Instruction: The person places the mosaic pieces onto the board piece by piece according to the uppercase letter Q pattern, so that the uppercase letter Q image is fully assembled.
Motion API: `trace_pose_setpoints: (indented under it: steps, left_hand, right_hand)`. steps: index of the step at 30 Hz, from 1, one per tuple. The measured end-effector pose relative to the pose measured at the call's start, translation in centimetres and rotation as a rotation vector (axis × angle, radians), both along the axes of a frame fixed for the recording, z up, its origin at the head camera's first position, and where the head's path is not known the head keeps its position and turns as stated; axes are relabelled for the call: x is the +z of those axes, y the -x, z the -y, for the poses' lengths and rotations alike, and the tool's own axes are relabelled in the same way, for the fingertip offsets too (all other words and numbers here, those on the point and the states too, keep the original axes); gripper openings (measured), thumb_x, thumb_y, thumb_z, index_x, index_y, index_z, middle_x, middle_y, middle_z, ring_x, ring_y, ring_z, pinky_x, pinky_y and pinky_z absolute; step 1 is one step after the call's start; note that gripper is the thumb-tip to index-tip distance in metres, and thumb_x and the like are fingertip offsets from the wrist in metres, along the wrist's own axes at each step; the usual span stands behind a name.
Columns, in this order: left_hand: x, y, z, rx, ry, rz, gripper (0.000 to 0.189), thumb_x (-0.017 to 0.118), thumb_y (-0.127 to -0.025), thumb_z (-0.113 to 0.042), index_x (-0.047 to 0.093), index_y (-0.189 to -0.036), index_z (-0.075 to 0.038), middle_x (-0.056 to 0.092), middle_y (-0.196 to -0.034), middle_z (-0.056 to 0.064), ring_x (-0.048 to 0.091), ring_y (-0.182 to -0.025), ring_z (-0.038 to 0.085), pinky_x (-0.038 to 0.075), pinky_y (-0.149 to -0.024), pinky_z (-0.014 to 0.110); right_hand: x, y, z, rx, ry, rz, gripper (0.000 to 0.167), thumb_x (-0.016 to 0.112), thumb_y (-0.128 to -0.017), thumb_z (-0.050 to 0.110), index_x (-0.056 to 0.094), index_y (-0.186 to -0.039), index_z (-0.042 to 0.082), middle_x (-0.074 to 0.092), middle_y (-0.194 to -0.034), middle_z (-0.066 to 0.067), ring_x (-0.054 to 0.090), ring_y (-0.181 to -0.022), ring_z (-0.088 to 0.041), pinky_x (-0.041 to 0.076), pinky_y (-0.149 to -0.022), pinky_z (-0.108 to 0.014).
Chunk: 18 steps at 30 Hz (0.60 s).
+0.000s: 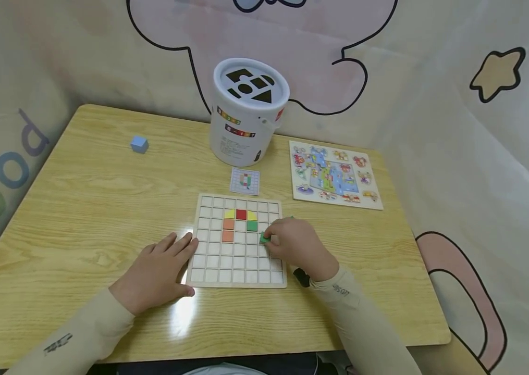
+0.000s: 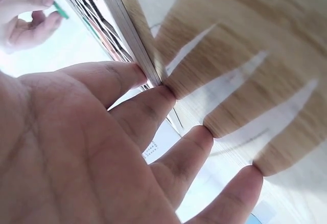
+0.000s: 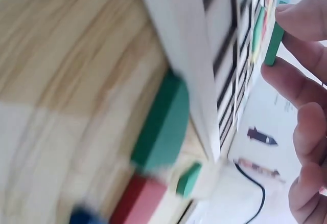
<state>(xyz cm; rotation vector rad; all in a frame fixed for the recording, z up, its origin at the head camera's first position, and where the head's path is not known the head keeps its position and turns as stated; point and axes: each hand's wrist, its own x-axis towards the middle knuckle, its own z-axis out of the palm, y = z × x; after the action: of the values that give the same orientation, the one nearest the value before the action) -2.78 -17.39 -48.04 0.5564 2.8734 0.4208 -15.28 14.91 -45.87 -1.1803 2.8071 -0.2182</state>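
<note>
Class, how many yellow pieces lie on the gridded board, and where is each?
2. One yellow piece lies left of the red square, the other right of it. The right hand covers part of the board, so more could hide.

Glare whitens the table; the right wrist view's foreground blurs.

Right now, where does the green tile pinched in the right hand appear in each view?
Head: the green tile is just below centre, at the fingertips of the right hand.
Left wrist: upper left.
Right wrist: upper right.
Shared landmark: the wooden grid board, its edge right of the tile in left wrist, left in right wrist.
</note>
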Motion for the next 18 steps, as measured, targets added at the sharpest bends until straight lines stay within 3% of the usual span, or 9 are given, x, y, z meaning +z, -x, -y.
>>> trace_pose_setpoints:
  steps: [10, 18]
  left_hand:
    - [0.3, 0.2, -0.3, -0.016, 0.009, 0.000, 0.106, 0.086, -0.082, -0.060, 0.046, -0.161, -0.002, 0.044, -0.164, 0.021, 0.040, -0.147, 0.052, 0.044, -0.105, 0.070]
    - [0.2, 0.1, -0.1, -0.013, 0.017, -0.011, 0.106, 0.086, -0.081, -0.061, 0.047, -0.160, -0.002, 0.045, -0.163, 0.020, 0.041, -0.147, 0.051, 0.044, -0.104, 0.070]
  right_hand:
    - [-0.4, 0.8, 2.4, 0.058, -0.053, 0.055, 0.009, 0.084, -0.094, 0.021, 0.086, -0.103, 0.018, 0.078, -0.106, 0.004, 0.073, -0.096, -0.015, 0.061, -0.077, -0.034]
    - [-0.4, 0.6, 2.9, 0.178, -0.026, 0.103, 0.013, 0.079, -0.098, 0.011, 0.085, -0.109, 0.013, 0.077, -0.114, -0.003, 0.073, -0.106, -0.021, 0.060, -0.090, -0.036]
